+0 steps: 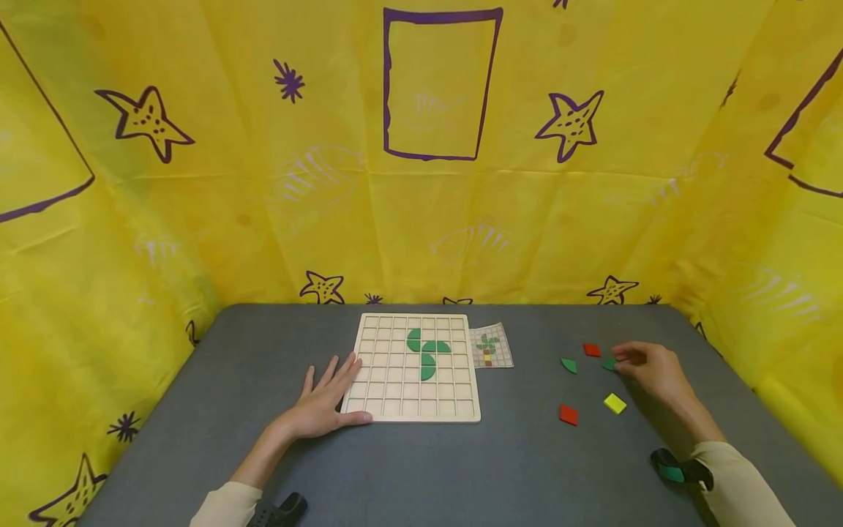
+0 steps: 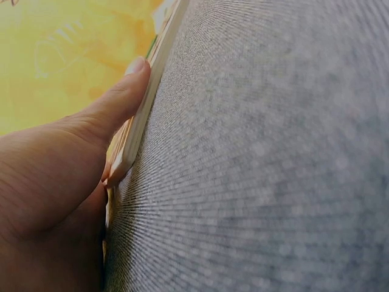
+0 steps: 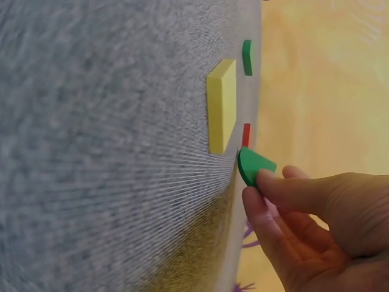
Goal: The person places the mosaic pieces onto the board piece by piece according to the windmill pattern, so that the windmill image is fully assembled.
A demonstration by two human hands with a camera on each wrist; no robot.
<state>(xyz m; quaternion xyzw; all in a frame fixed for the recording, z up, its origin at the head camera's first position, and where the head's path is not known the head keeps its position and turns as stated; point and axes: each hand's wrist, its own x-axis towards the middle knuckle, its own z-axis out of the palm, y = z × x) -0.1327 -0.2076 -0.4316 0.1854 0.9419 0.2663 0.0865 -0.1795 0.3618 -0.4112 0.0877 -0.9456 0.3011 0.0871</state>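
Note:
A pale wooden grid board (image 1: 388,391) lies on the grey table, with several green quarter-circle tiles (image 1: 428,367) set in its squares. My left hand (image 1: 323,406) rests at the board's left front corner with fingers spread; in the left wrist view its thumb (image 2: 124,97) lies along the board's edge. On the right, my right hand (image 1: 658,373) pinches a green quarter-circle tile (image 3: 254,165) between thumb and fingertips. Around that hand lie a yellow square tile (image 1: 615,403), a red square tile (image 1: 592,350), another red tile (image 1: 568,415) and a loose green quarter-circle tile (image 1: 569,365).
A small printed card (image 1: 500,345) with a coloured grid pattern lies against the board's right side. Yellow cloth (image 1: 421,241) with drawn starfish hangs behind and beside the grey table (image 1: 421,468). Each wrist wears a dark strap.

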